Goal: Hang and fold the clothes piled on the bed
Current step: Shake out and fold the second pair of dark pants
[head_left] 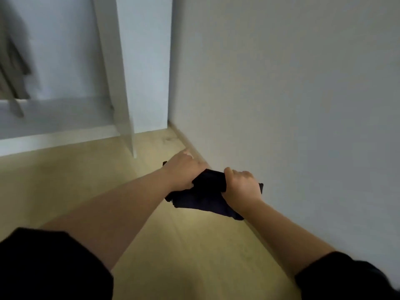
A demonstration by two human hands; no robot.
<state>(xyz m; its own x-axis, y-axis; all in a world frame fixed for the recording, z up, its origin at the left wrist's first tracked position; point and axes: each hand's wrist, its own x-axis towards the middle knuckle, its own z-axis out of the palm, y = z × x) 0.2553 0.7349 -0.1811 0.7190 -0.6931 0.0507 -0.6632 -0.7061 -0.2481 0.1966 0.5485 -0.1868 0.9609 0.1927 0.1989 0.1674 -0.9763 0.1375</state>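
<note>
Over the floor (65,191), left hand (184,172) and right hand (242,187) each have a grip clamped on a seemingly bunched garment (205,197).

The person wears a black top with plain sleeves that end near the elbows, leaving the forearms bare. The right sleeve (346,278) shows just beside the white wall (281,83); the left sleeve (49,267) lies well apart from it.

The wall (281,83) shuts off the whole right side, just beside the right hand (243,187) and the dark cloth (205,198) it grips. Ahead stands the wardrobe's upright panel (114,83) (a grey garment (13,61) hangs inside); open floor (75,180) lies left and below.
</note>
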